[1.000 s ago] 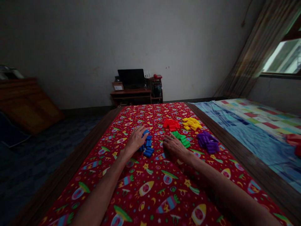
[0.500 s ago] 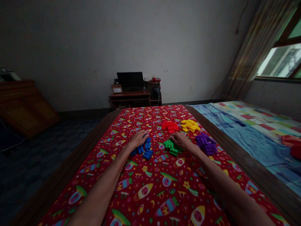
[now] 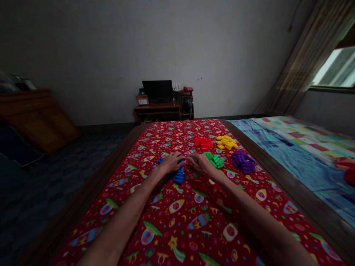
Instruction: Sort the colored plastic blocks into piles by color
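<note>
My left hand [image 3: 172, 163] lies over a pile of blue cylindrical pieces [image 3: 179, 176], its fingers apart and partly covering them. Whether any piece is under its fingertips is hidden. My right hand [image 3: 200, 163] is beside that pile, fingers stretched towards the left hand, with nothing visible in them. Just right of the right hand is a heap of green pieces [image 3: 215, 160]. Farther off sit red pieces [image 3: 203, 143] and yellow pieces [image 3: 226, 142]. A heap of purple pieces [image 3: 244, 162] lies to the right of the green ones.
The piles lie on a red rocket-patterned cloth [image 3: 177, 225] over a table with a dark wooden edge [image 3: 280, 177]. To the right is a bed with a blue cover [image 3: 277, 151]. A desk with a monitor [image 3: 158, 91] stands by the far wall, and a wooden cabinet [image 3: 41, 120] at left.
My right hand has left the green heap and moved left towards the blue pile. My left hand has shifted farther over the blue pieces. The camera view has turned slightly left.
</note>
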Action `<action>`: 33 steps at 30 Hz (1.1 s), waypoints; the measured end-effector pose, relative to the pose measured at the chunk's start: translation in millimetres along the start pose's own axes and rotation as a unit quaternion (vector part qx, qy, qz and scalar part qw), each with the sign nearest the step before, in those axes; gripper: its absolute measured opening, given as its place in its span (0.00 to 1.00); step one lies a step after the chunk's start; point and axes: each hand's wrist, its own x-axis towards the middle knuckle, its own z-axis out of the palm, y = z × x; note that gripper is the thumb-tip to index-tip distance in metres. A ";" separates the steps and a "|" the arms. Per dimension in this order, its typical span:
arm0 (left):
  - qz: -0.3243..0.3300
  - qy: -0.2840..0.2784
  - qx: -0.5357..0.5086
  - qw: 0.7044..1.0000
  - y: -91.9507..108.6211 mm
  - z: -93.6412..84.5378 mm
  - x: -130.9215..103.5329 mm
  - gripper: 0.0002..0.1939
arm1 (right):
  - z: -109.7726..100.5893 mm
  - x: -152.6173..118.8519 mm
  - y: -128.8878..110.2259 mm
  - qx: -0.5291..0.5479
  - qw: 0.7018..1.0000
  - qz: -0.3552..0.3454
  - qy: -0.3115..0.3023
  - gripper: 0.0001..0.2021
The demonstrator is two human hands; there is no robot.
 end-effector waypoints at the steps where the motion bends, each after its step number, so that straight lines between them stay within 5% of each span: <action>1: 0.014 -0.006 -0.005 1.000 2.3 -3.3 -5.9 0.16 | 8.2 -1.1 -7.9 0.018 1.000 -0.010 -0.006 0.17; 4: 0.009 0.010 -0.036 0.999 -2.0 -15.9 -24.0 0.19 | 33.7 -5.6 -21.5 0.048 0.999 -0.024 -0.011 0.17; 7: -0.081 0.076 -0.050 0.993 -16.2 -25.5 -39.4 0.25 | 56.2 -10.9 -24.3 0.004 0.999 0.015 -0.029 0.21; 10: -0.138 0.082 -0.062 0.985 -24.2 -24.1 -50.8 0.26 | 69.6 -18.2 -24.2 -0.028 0.997 0.013 -0.073 0.27; 18: 0.003 0.079 -0.095 0.992 5.6 -6.2 -76.5 0.21 | 57.2 -74.2 -25.0 -0.043 0.996 -0.066 -0.043 0.36; 23: -0.003 0.091 -0.123 0.988 12.3 -7.4 -82.5 0.22 | 61.8 -99.5 -35.2 -0.111 0.989 -0.096 -0.016 0.18; 28: -0.009 0.125 -0.120 0.985 7.3 -5.9 -82.9 0.23 | 35.6 -98.6 -40.3 -0.151 0.982 -0.072 -0.084 0.10; 33: 0.011 0.122 -0.095 0.988 3.2 -0.4 -82.7 0.21 | -18.2 -141.4 2.2 -0.176 0.984 0.026 0.014 0.13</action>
